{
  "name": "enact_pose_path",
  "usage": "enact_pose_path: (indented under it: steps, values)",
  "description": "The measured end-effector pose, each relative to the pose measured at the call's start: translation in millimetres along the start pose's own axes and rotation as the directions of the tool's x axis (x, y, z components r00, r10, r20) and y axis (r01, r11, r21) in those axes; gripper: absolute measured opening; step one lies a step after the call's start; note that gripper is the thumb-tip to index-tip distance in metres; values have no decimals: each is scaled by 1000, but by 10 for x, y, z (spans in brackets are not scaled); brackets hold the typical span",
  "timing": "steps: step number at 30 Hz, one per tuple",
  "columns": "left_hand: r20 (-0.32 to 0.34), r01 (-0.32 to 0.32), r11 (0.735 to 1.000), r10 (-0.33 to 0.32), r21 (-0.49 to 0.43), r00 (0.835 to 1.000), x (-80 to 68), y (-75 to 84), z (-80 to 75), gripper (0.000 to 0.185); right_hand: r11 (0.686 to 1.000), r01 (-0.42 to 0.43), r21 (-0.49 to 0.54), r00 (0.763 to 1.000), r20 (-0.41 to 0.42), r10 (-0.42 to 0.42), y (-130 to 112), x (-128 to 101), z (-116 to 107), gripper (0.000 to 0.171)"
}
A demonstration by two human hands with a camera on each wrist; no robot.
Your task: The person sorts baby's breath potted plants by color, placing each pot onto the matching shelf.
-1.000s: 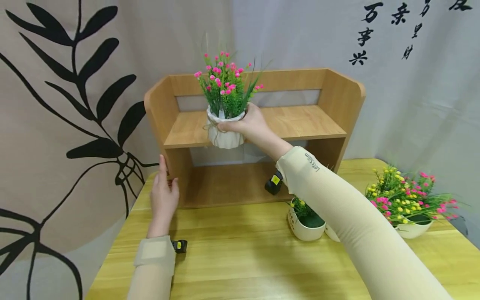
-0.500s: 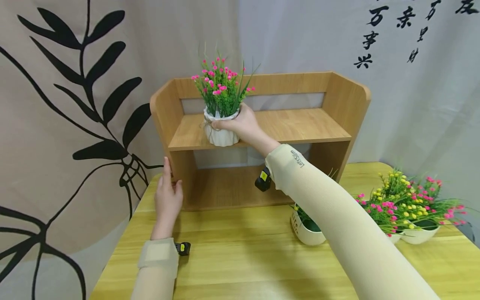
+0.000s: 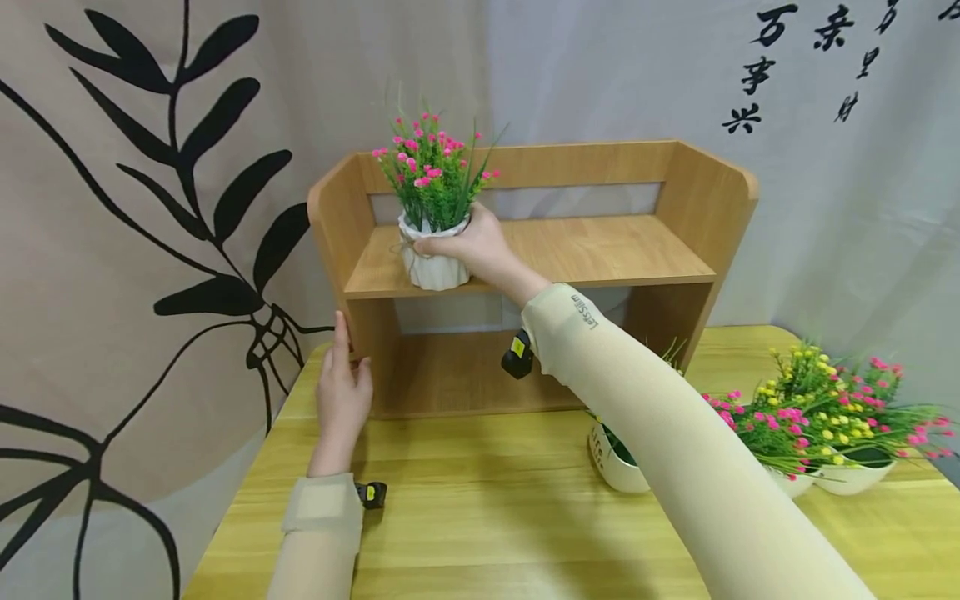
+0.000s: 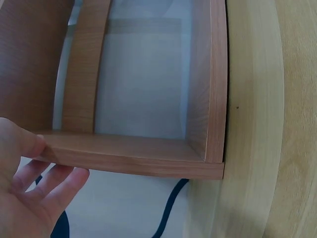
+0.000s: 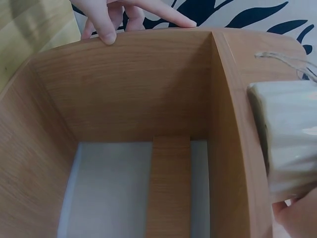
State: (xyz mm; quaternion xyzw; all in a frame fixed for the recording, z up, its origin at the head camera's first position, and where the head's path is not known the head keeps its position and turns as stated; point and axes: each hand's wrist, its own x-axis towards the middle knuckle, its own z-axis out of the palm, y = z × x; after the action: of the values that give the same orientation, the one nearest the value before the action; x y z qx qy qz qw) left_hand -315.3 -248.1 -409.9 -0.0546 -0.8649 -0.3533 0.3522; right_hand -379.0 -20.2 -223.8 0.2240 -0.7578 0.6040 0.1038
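My right hand [image 3: 480, 248] grips a white flowerpot [image 3: 433, 265] tied with twine, its thumb across the front. Pink flowers [image 3: 431, 167] with green leaves stand upright in it. The pot is at the front left of the upper board [image 3: 600, 250] of a wooden two-tier shelf [image 3: 716, 200]; whether its base touches the board I cannot tell. In the left wrist view, my left hand [image 4: 37, 188] pinches the front edge of the shelf's left side panel [image 4: 133, 161], thumb on the inside and fingers outside. The right wrist view shows the pot's base [image 5: 287, 139] beside the board's edge.
At the right of the table [image 3: 465, 517] stand several white pots with pink and yellow flowers [image 3: 832, 408]. Another white pot [image 3: 615, 462] is partly hidden under my right forearm. Behind the shelf hangs a curtain [image 3: 585, 75] with leaf prints and dark characters.
My right hand has carried the flowerpot left and slightly back along the upper board. My left hand keeps its place on the side panel. The head view has shifted a little.
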Motion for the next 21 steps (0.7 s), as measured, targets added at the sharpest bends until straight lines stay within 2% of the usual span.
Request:
enact_pose_path:
  steps: [5, 11, 21]
  values:
    - [5, 11, 1000, -11, -2, 1000, -7, -1, -9, 88, 1000, -12, 5, 1000, 13, 12, 9, 25, 73, 74]
    - [-7, -13, 1000, 13, -3, 1000, -2, -8, -13, 89, 1000, -17, 2, 999, 27, 17, -4, 43, 129, 77]
    - [-8, -13, 1000, 13, 7, 1000, 6, 7, -3, 91, 1000, -25, -10, 999, 27, 25, -36, 57, 163, 76]
